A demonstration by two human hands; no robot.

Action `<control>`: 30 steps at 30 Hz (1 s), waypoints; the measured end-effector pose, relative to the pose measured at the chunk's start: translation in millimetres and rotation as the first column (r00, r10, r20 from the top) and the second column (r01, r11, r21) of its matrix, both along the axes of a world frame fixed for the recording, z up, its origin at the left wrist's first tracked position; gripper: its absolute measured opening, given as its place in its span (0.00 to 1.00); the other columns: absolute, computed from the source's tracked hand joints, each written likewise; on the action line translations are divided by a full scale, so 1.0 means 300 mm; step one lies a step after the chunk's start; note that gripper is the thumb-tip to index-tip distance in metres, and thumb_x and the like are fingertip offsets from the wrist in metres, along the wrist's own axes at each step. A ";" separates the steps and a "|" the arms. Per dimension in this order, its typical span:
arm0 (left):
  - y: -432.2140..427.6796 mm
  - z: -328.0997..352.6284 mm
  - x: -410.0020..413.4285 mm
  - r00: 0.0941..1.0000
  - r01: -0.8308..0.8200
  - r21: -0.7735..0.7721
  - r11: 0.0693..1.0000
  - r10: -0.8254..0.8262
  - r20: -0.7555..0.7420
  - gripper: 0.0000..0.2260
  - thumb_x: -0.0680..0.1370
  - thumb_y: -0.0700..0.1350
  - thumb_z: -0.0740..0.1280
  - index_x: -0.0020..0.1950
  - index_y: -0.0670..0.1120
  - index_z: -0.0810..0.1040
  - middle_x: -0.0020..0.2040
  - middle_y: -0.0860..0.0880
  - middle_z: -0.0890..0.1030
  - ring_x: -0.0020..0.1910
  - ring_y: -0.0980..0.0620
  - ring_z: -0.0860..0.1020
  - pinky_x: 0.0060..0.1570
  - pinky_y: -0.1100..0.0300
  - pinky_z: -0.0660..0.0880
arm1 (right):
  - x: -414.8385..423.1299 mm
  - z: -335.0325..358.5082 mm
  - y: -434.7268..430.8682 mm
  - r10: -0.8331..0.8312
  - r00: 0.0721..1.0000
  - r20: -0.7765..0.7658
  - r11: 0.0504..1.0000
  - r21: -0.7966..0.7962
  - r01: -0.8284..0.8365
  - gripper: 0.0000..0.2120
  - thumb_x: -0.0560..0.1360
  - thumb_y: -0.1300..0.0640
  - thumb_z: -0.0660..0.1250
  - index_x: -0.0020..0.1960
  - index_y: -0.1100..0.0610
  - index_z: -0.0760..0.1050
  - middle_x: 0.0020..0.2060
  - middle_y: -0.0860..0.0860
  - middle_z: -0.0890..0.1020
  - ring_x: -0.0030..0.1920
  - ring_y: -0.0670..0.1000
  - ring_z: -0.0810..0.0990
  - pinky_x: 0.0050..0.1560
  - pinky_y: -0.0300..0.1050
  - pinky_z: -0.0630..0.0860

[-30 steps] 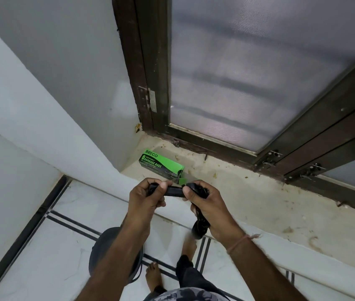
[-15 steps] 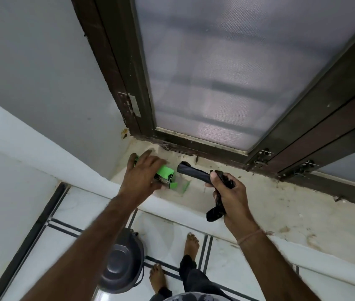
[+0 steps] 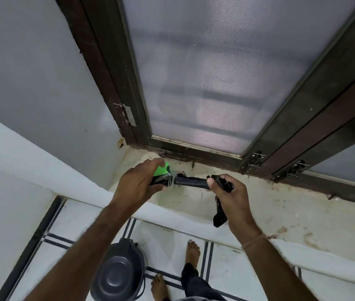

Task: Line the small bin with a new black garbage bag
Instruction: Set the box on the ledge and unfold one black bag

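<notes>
Left grip [image 3: 138, 183]: clamped on box [image 3: 161, 175] over the sill [image 3: 259, 205].
Right grip [image 3: 229, 197]: pinching roll [image 3: 190, 183], torn bag [image 3: 219, 216] dangling.
Bin [image 3: 119, 273]: floor, unlined.
Tip: hold box steady, slide roll straight in.

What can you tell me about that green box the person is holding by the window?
The green box is a small carton, bright green on top with a dark printed side, seemingly cardboard. The left hand grips it above the window sill, covering much of it. Its open end faces the black bag roll held by the right hand; the roll's tip is at that opening.
</notes>
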State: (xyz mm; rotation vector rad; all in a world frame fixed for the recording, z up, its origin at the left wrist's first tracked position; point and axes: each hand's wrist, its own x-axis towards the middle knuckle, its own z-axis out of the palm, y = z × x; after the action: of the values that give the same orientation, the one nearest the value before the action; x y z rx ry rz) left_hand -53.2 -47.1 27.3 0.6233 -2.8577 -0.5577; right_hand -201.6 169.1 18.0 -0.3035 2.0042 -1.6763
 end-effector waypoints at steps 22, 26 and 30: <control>-0.018 0.000 0.036 0.991 0.119 0.042 0.992 -0.121 0.050 0.15 0.79 0.48 0.72 0.66 0.53 0.78 0.67 0.49 0.75 0.52 0.46 0.81 0.47 0.54 0.82 | 0.080 0.045 0.012 -0.008 0.997 -0.071 0.999 -0.042 0.005 0.06 0.78 0.54 0.74 0.47 0.57 0.83 0.23 0.42 0.71 0.27 0.47 0.68 0.33 0.40 0.70; -0.015 0.006 0.029 0.992 0.127 0.057 0.990 -0.128 0.002 0.21 0.77 0.46 0.75 0.70 0.55 0.76 0.66 0.50 0.77 0.55 0.47 0.80 0.49 0.57 0.82 | 0.079 0.040 0.012 -0.030 0.998 -0.055 0.998 -0.055 0.027 0.07 0.78 0.55 0.74 0.48 0.59 0.84 0.23 0.40 0.72 0.27 0.42 0.69 0.34 0.37 0.70; -0.008 0.006 0.022 0.995 0.102 0.052 0.993 -0.102 0.004 0.31 0.75 0.45 0.77 0.77 0.55 0.70 0.68 0.50 0.76 0.60 0.48 0.78 0.53 0.58 0.81 | 0.065 0.029 0.013 -0.056 0.997 -0.056 0.998 -0.041 0.053 0.08 0.78 0.55 0.74 0.52 0.59 0.84 0.24 0.37 0.75 0.28 0.38 0.72 0.38 0.37 0.70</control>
State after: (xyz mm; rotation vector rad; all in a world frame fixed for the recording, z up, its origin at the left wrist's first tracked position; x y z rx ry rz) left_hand -46.7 -49.6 29.0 0.4895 -2.9023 -0.6476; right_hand -182.1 173.1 26.8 -0.3165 2.0400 -1.7610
